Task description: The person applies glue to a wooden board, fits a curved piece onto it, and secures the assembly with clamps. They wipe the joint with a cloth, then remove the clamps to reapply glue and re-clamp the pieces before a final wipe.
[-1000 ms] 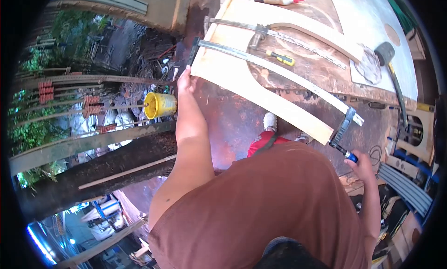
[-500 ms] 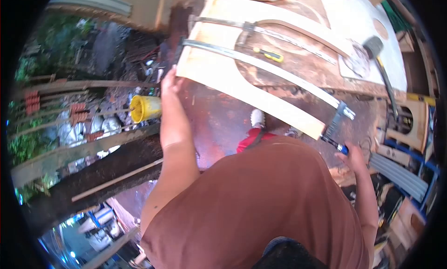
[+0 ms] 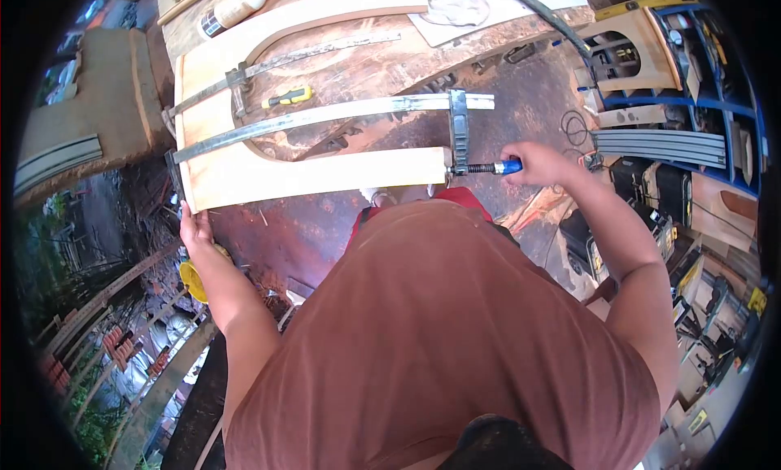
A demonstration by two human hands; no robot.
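A pale U-shaped wooden panel [image 3: 325, 177] lies partly over the bench, its two arms pointing right. My left hand [image 3: 195, 228] holds its near left corner, fingers up against the edge. A long bar clamp [image 3: 325, 116] spans the near arm lengthwise, its sliding jaw [image 3: 459, 132] by the arm's right end. My right hand [image 3: 533, 163] is closed around the clamp's blue handle [image 3: 510, 167], at the end of the threaded screw. A second bar clamp [image 3: 237, 88] lies across the panel farther back. A yellow-and-black screwdriver [image 3: 289, 97] rests inside the cutout.
On the worn workbench [image 3: 358, 71] are a glue bottle [image 3: 236, 10] with a red cap and a clear plastic bag [image 3: 455, 5]. A yellow bucket [image 3: 193, 281] is below my left forearm. Blue shelving [image 3: 708, 104], grey metal strips [image 3: 659, 147] and tool cases fill the right.
The view has turned, so the panel and clamps appear farther left and more level. My right hand has closed around the blue handle, where its fingers were looser before. My left hand stays at the corner.
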